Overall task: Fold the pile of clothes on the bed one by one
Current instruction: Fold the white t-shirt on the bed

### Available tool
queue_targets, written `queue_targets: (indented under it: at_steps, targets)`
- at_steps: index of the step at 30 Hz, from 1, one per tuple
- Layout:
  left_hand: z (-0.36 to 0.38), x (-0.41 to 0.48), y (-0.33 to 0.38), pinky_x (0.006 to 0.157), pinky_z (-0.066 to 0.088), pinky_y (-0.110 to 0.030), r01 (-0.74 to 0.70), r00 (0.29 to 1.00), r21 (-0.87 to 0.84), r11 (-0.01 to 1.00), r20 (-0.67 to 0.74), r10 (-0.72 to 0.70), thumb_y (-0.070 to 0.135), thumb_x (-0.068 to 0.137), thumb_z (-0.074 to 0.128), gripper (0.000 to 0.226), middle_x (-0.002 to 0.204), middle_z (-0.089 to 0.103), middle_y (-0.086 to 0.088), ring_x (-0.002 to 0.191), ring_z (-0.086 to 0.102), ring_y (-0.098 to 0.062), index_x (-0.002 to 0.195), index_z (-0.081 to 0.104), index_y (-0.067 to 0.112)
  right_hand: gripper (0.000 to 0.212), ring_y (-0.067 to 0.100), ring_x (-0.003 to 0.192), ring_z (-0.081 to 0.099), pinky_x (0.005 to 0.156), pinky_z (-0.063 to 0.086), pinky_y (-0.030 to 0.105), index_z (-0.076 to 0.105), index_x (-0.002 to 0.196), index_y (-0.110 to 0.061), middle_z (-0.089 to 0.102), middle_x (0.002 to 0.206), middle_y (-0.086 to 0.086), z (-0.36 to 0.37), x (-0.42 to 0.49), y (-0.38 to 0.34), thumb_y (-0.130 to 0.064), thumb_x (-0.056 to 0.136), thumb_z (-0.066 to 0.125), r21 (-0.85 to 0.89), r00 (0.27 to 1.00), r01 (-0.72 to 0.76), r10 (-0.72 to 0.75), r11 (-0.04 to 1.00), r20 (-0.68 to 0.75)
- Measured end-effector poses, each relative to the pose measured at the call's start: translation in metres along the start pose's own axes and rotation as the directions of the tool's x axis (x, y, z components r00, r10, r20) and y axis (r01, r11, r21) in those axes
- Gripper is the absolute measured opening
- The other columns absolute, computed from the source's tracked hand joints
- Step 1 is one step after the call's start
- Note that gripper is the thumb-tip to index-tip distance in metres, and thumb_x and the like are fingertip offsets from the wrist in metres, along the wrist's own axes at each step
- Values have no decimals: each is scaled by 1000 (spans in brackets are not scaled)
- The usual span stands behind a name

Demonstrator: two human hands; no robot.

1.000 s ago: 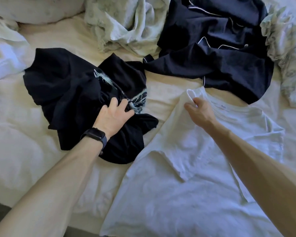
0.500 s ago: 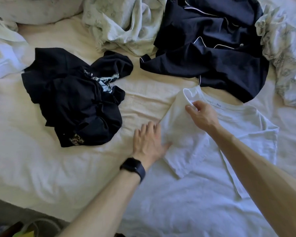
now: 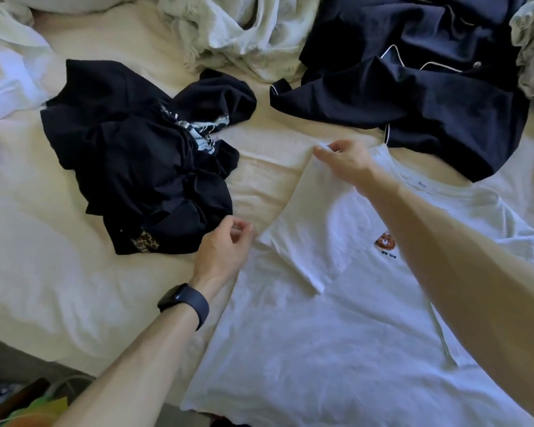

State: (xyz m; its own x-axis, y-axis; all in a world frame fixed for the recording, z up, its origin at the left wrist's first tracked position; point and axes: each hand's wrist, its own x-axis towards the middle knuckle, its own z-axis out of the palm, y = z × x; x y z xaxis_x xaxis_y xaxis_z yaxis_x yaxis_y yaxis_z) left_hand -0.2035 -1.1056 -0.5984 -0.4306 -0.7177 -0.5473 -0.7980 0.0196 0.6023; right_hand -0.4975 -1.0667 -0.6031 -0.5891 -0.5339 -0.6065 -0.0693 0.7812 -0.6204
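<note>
White T-shirt [image 3: 336, 340] flat on bed [image 3: 74, 241], 5 o'clock. Right hand [image 3: 347, 164] fingers pinch shoulder fold at 12 o'clock; left hand [image 3: 225, 249] fingers loosely curled, empty, beside sleeve [image 3: 293, 254]. Judgement: keep fold edge straight, taut

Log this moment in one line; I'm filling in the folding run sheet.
item: white T-shirt flat on bed | sleeve: folded inward | right hand: pinches top fold corner | left hand: beside sleeve, grip unclear
</note>
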Motion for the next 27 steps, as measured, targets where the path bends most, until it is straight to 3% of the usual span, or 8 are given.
queue_targets:
  at_steps: [3,6,9,12,16,21,24,27]
  targets:
    - [17,-6,16,76,49,-25,-7,999,12,1000,54,6,72,84,55,38,98,60,22,92,57,2,99,60,38,27,12,71,59,60,47,28,61,82,-23,62,78,-4,-4,-1,1,-48,86,71,-120,1000,6,-3,993,23]
    - [32,-4,23,68,44,-31,-34,999,228,973,25,29,55,93,58,35,99,63,9,94,58,-15,105,63,22,23,14,69,59,54,42,26,59,79,-24,60,75,-5,-2,-6,5,-43,90,66,-246,999,33,-32,969,7]
    - [32,-4,24,61,37,-32,5,1000,318,948,-24,2,46,100,52,30,93,68,-2,89,63,-27,106,63,19,18,4,78,59,61,43,20,64,98,-24,60,79,-17,-2,-16,16,-42,94,63,-81,974,49,-65,995,-215]
    - [35,-8,29,75,40,-39,-162,964,545,822,-90,250,36,99,52,27,103,66,-7,98,59,-31,113,61,14,30,1,89,61,75,48,18,64,116,-22,64,92,-19,2,-43,21,-42,94,63,131,912,64,-5,989,-410]
    - [58,1,60,106,39,-48,-484,811,554,677,-8,586,29,94,56,48,146,48,-12,133,45,-32,140,52,14,32,22,120,54,102,43,40,62,125,-14,62,128,-2,30,-110,57,-26,96,60,-128,797,151,-197,980,-571]
    - [89,62,101,122,4,-53,-667,715,650,363,425,555,43,106,22,55,169,-1,4,155,1,-17,159,6,39,73,24,157,8,125,11,52,30,160,-23,14,170,6,82,-168,117,-54,97,51,-537,930,100,-271,837,-248]
    - [90,96,105,121,-2,-58,-617,762,713,334,435,479,56,103,8,56,167,-13,9,154,-10,-12,156,-9,46,77,19,157,-13,124,0,57,7,163,-32,-7,171,-1,93,-180,153,-67,99,32,-638,959,64,-224,767,-172]
    - [90,95,105,120,0,-60,-568,780,765,304,384,494,55,102,7,59,168,-11,3,154,-7,-16,158,-6,41,81,21,156,-16,123,-3,59,4,164,-27,-10,171,1,92,-191,169,-70,98,26,-653,966,-4,-166,757,-199]
